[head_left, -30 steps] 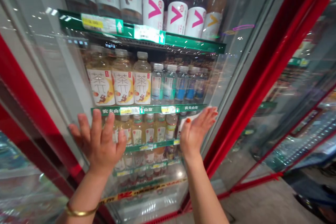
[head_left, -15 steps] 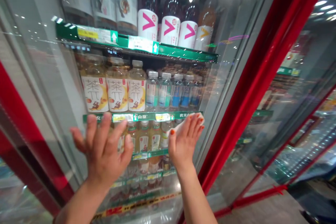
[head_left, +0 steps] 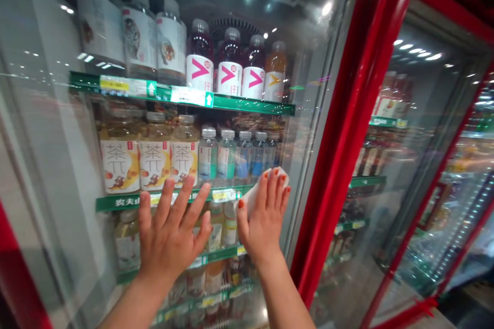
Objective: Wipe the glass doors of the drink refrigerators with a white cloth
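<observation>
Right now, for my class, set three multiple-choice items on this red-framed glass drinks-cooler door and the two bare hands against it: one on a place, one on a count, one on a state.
1. Where is the white cloth?
A under the right hand, on the glass door
B in the left hand
C on a shelf

2. How many bottles with pink chevrons stand in the top shelf's front row?
A two
B three
C five

3. How is the left hand?
A a closed fist
B open, fingers spread
C gripping a bottle

Answers: A, the cloth shows beneath the right fingers. B, a fourth bottle's chevron is orange. B, all its fingers stand apart.
</observation>
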A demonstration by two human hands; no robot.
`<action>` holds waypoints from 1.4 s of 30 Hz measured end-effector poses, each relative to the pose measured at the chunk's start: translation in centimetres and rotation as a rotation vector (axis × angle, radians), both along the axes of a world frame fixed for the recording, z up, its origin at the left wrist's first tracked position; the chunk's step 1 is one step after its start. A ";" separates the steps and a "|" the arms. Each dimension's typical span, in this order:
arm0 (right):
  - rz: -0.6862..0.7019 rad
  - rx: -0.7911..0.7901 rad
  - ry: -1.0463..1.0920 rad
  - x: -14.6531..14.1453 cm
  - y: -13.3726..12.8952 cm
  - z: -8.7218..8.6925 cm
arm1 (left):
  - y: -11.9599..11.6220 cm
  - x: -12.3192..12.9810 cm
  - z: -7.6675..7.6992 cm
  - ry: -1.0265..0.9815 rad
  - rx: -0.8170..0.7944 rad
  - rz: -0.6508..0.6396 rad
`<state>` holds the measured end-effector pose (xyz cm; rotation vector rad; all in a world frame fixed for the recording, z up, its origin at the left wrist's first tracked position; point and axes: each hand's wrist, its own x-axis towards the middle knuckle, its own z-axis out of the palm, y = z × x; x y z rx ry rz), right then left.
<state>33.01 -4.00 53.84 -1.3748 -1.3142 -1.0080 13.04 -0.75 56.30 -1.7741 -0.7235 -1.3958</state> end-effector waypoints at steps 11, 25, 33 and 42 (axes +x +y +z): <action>-0.051 -0.012 0.050 2.4 0.0 1.0 | -0.1 0.6 -0.1 -0.043 0.005 -0.004; -0.034 -0.003 0.175 0.9 0.4 -0.9 | -1.6 -2.6 -0.7 -0.079 -0.110 -0.171; 0.005 -0.072 -0.130 -1.3 -0.5 -6.1 | 0.3 -6.5 -3.3 -0.175 -0.098 0.066; 0.010 -0.070 -0.116 -4.8 0.7 -0.4 | 0.8 -6.8 -3.9 -0.168 -0.129 0.042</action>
